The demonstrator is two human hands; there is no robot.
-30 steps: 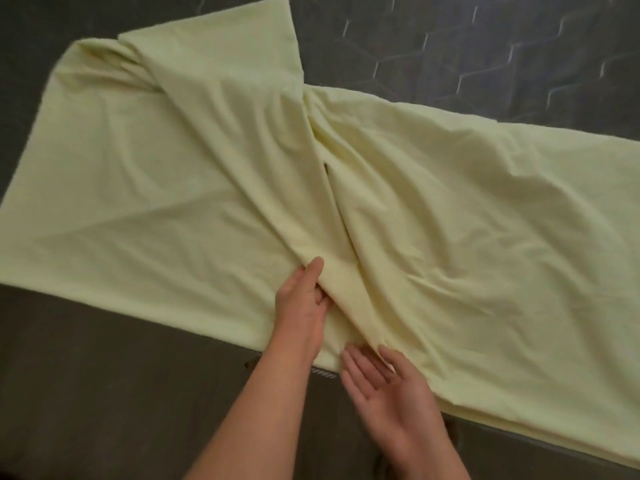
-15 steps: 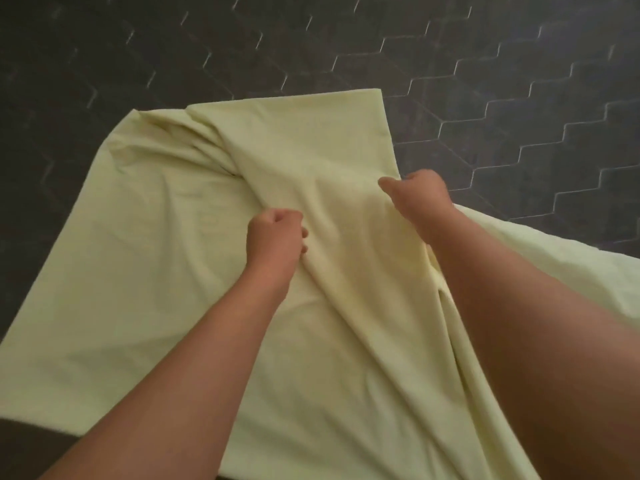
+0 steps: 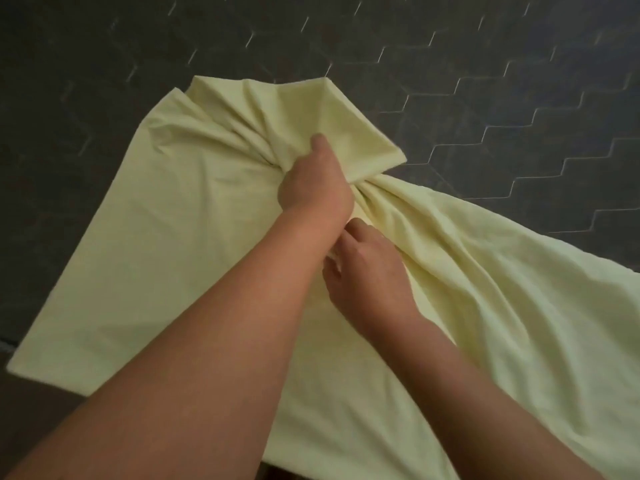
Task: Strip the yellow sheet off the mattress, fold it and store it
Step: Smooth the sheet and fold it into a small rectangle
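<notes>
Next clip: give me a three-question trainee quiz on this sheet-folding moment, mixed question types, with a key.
1. True or false: the left hand lies flat and open on the yellow sheet.
2. Which hand reaches farther from the camera? A) left B) right C) both equally
3. Fill in: the sheet lies on a dark ______ quilted in a hexagon pattern.

Key:
1. False; its fingers clutch a gathered bunch of the sheet.
2. A; the right hand pinches the cloth nearer, beside the left wrist.
3. mattress
</notes>
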